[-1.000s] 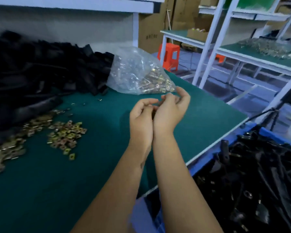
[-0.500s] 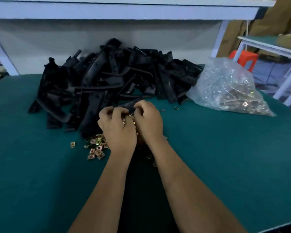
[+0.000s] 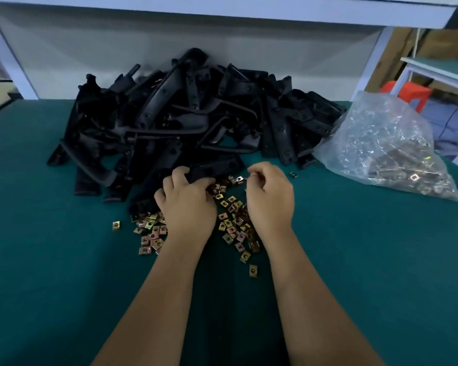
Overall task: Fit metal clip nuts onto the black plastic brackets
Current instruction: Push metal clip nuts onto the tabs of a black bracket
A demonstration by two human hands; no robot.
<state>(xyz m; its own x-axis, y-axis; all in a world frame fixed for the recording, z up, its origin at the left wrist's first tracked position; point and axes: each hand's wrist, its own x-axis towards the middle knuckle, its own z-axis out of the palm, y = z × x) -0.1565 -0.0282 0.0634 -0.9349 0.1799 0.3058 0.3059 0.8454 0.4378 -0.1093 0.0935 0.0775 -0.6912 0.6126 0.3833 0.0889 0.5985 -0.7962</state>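
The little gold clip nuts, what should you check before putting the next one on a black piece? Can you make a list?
1. Black plastic bracket held in the left hand: ok.
2. Clip nut pinched in the right hand: cannot tell, fingers curled and hiding it.
3. Loose gold metal clip nuts within reach on the green table mat: ok.
4. Pile of black plastic brackets close behind: ok.
5. Clear plastic bag of spare nuts nearby: ok.
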